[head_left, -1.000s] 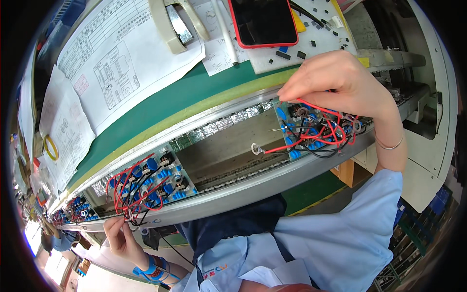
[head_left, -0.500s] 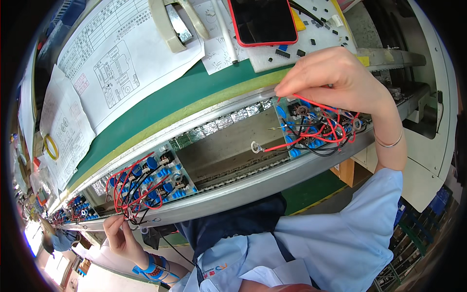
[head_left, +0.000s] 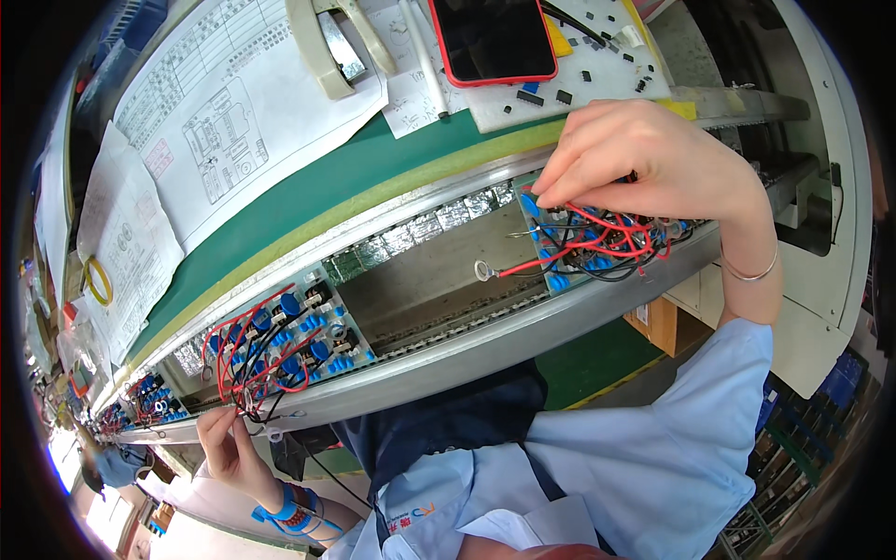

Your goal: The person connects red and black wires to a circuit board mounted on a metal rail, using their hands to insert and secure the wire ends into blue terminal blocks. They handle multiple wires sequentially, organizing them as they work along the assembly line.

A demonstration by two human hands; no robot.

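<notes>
My right hand (head_left: 644, 154) reaches over the right circuit board (head_left: 560, 266), thumb and fingers pinched together on a red wire (head_left: 590, 213) at the board's far left corner. A tangle of red and black wires lies over this board's blue parts. One red lead ending in a ring terminal (head_left: 483, 271) sticks out to the left. At the left, my left hand (head_left: 235, 462) is closed at the near edge of another board (head_left: 327, 359), its fingertips on the ends of the red and black wires (head_left: 250, 390). The fingertips partly hide what they grip.
Both boards sit in a long metal conveyor rail (head_left: 457, 343), with a gap between them. Beyond it lie printed drawings (head_left: 224, 140), a beige-handled tool (head_left: 317, 51), a white pen-like stick (head_left: 425, 61), a red-edged phone (head_left: 495, 42) and small black components (head_left: 564, 97). More boards stand farther left.
The right board has shifted slightly left along the rail, its wires resettling. My right hand has moved slightly down, still pinched. My left hand has barely moved.
</notes>
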